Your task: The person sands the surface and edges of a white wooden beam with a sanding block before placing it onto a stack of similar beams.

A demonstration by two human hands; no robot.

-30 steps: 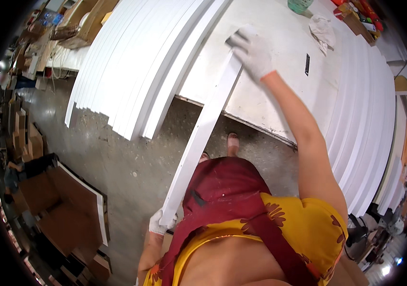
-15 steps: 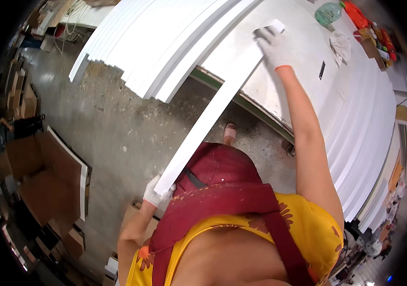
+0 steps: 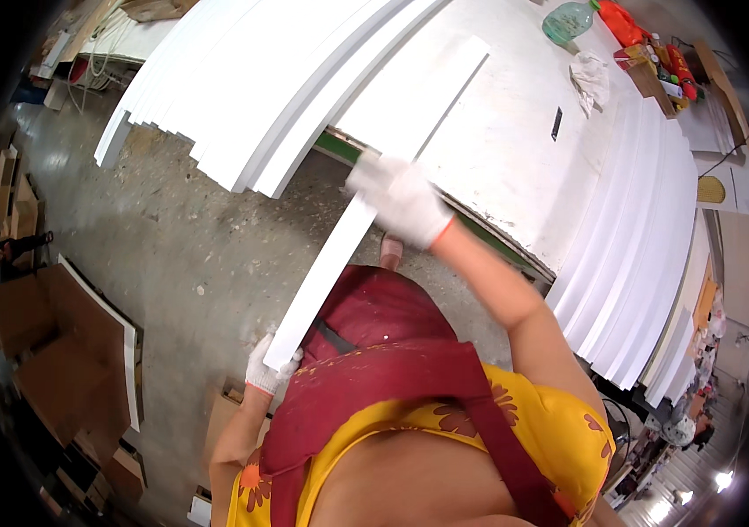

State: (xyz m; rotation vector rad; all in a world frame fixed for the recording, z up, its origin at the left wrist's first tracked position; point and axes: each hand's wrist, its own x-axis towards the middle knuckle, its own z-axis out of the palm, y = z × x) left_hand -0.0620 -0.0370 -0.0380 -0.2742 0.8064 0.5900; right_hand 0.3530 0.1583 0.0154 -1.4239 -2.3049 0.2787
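Observation:
A long white strip [image 3: 326, 272] slants from my lap up onto the white worktable, its far end lying flat on the tabletop. In a white knit glove, my left hand [image 3: 271, 364] is closed round the near end of the strip beside my apron. My right hand [image 3: 403, 200], gloved too, lies over the middle of the strip, by the table's near edge. Motion blurs its fingers, so whether anything is under them is hidden.
Stacked white strips [image 3: 252, 88] overhang the worktable [image 3: 502, 149] at the left; more strips [image 3: 633, 246] lie along its right. A dark narrow tool [image 3: 556, 123], a crumpled cloth [image 3: 590, 81] and a green plastic bottle [image 3: 568, 22] sit on it. Brown panels [image 3: 85, 351] stand at left.
My right hand has travelled down the strip from its far end to its middle, toward me. My left hand still grips the near end. The whole view has shifted slightly.

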